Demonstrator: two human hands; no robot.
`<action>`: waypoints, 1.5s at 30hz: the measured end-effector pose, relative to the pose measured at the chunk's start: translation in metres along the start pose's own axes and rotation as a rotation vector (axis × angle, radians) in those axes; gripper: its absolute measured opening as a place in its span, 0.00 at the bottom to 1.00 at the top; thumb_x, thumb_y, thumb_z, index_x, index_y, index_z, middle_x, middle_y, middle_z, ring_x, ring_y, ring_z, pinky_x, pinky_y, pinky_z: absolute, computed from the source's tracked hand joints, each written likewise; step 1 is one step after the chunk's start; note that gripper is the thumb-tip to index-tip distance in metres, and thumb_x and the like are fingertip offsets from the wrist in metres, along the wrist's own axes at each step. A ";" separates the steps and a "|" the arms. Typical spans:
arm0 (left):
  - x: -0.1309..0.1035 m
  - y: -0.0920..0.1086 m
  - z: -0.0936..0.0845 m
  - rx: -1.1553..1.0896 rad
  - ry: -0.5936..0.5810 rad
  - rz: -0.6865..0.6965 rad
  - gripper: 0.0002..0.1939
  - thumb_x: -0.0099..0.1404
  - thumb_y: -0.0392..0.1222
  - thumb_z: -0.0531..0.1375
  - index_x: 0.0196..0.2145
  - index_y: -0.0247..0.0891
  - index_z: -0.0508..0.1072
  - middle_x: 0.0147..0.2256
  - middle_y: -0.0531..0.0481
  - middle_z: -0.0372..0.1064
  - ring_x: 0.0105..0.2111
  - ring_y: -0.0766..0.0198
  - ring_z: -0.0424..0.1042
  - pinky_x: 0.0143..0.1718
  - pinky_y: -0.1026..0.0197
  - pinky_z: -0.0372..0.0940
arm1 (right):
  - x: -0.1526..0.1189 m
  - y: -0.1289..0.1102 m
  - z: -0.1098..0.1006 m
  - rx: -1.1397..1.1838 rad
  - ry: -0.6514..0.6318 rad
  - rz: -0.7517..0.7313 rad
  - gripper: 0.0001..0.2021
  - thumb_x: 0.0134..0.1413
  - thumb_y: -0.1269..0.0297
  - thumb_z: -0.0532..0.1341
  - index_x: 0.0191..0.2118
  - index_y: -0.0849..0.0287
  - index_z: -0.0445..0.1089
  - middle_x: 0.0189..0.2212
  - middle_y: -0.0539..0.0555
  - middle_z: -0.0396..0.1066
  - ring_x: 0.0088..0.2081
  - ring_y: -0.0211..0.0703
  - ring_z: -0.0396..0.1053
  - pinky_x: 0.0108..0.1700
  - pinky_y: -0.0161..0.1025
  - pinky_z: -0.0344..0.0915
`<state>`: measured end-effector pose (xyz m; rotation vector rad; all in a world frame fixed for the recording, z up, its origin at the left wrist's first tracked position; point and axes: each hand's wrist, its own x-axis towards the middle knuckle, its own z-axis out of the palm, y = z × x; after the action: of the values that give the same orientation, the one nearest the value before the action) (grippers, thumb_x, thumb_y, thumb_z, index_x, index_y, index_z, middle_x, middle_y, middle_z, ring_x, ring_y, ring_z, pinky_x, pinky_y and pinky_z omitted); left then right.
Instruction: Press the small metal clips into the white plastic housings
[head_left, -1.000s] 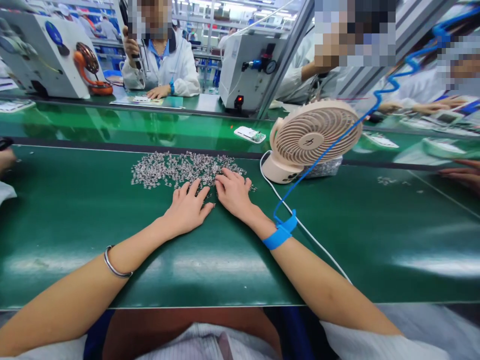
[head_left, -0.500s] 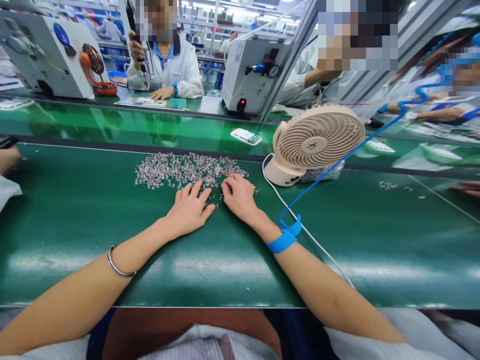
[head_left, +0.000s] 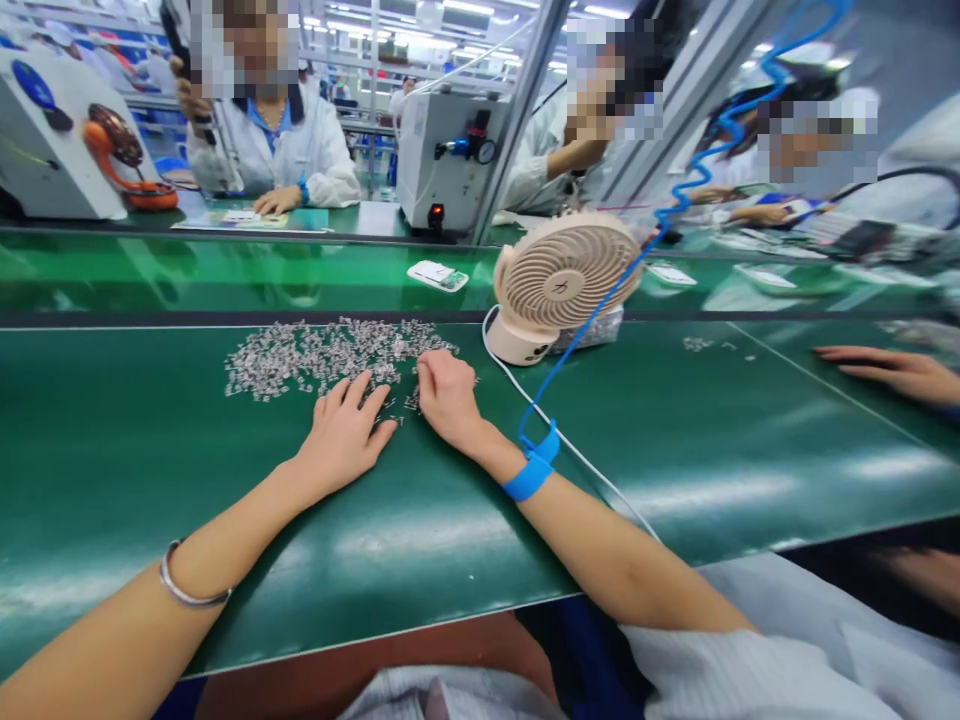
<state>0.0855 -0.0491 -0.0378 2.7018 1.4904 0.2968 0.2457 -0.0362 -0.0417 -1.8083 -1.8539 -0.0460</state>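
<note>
A spread heap of small metal parts [head_left: 300,358] lies on the green tabletop [head_left: 225,520]; they are too small to name exactly. At the heap's near edge my left hand [head_left: 343,430] rests palm down, fingers apart, its fingertips touching the closest pieces. A few loose parts [head_left: 391,415] lie by its thumb. My right hand [head_left: 448,395] is at the heap's right end, its fingers curled down and in, with several pieces beside and under it. Whatever is between those fingertips is hidden. A blue wrist strap [head_left: 532,468] is around my right wrist.
A beige fan [head_left: 562,285] stands just beyond my right hand, its white cable [head_left: 585,455] crossing the table. The strap's blue cord [head_left: 585,330] runs up past it. A co-worker's hand [head_left: 892,372] lies at right. A white device part [head_left: 439,276] is on the far strip.
The view has turned to the right, so things sit further left. My right hand has drawn slightly away from my left, and more of the co-worker's hand shows at right.
</note>
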 end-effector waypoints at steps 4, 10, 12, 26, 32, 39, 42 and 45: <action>0.002 -0.004 0.003 0.040 0.062 0.025 0.23 0.65 0.47 0.47 0.55 0.38 0.62 0.59 0.40 0.53 0.56 0.44 0.54 0.52 0.44 0.56 | 0.000 -0.003 -0.001 -0.082 0.008 -0.028 0.14 0.58 0.71 0.44 0.38 0.63 0.67 0.36 0.59 0.69 0.36 0.47 0.64 0.40 0.42 0.55; 0.007 -0.013 0.009 0.063 0.127 0.073 0.25 0.65 0.49 0.44 0.55 0.35 0.63 0.59 0.39 0.54 0.55 0.43 0.55 0.50 0.42 0.58 | 0.002 -0.003 0.001 -0.067 0.009 -0.182 0.11 0.58 0.70 0.47 0.38 0.65 0.66 0.36 0.60 0.67 0.36 0.46 0.64 0.39 0.40 0.58; 0.009 -0.015 0.011 0.059 0.160 0.084 0.25 0.65 0.50 0.43 0.54 0.37 0.63 0.58 0.40 0.55 0.56 0.44 0.55 0.51 0.42 0.57 | 0.003 -0.003 0.001 -0.068 0.006 -0.226 0.11 0.58 0.69 0.47 0.37 0.64 0.66 0.35 0.60 0.68 0.36 0.45 0.64 0.38 0.40 0.59; 0.020 -0.029 0.017 -0.068 0.445 0.260 0.35 0.63 0.46 0.48 0.57 0.74 0.30 0.63 0.73 0.33 0.54 0.40 0.59 0.50 0.37 0.60 | -0.006 -0.019 -0.002 -0.107 -0.092 -0.464 0.14 0.60 0.65 0.46 0.46 0.61 0.64 0.39 0.52 0.72 0.37 0.41 0.69 0.35 0.37 0.64; 0.022 -0.031 0.017 -0.180 0.504 0.236 0.35 0.60 0.45 0.51 0.53 0.81 0.35 0.58 0.88 0.32 0.53 0.42 0.61 0.49 0.37 0.61 | -0.012 -0.025 -0.012 -0.126 -0.026 -0.437 0.13 0.55 0.66 0.49 0.44 0.59 0.64 0.37 0.48 0.73 0.33 0.40 0.69 0.32 0.36 0.62; 0.020 -0.037 0.020 -0.215 0.490 0.199 0.33 0.58 0.48 0.50 0.52 0.84 0.37 0.55 0.95 0.33 0.50 0.41 0.64 0.44 0.39 0.63 | -0.011 -0.025 -0.011 -0.177 -0.055 -0.466 0.10 0.55 0.66 0.50 0.41 0.56 0.64 0.34 0.46 0.72 0.31 0.39 0.68 0.29 0.36 0.62; 0.020 -0.035 0.017 -0.213 0.497 0.211 0.33 0.58 0.47 0.50 0.52 0.85 0.37 0.56 0.94 0.34 0.49 0.42 0.65 0.45 0.40 0.62 | -0.011 -0.024 -0.009 -0.178 -0.101 -0.502 0.13 0.58 0.68 0.46 0.44 0.59 0.63 0.37 0.50 0.71 0.32 0.40 0.68 0.31 0.38 0.63; 0.020 -0.030 0.014 -0.196 0.501 0.218 0.32 0.60 0.46 0.49 0.54 0.81 0.39 0.59 0.80 0.44 0.49 0.44 0.66 0.46 0.40 0.62 | -0.010 -0.024 -0.009 -0.154 -0.131 -0.506 0.15 0.58 0.68 0.44 0.45 0.60 0.63 0.37 0.52 0.70 0.33 0.41 0.68 0.32 0.39 0.64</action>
<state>0.0728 -0.0154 -0.0521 2.7484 1.1577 1.1349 0.2260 -0.0518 -0.0298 -1.4177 -2.4186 -0.2664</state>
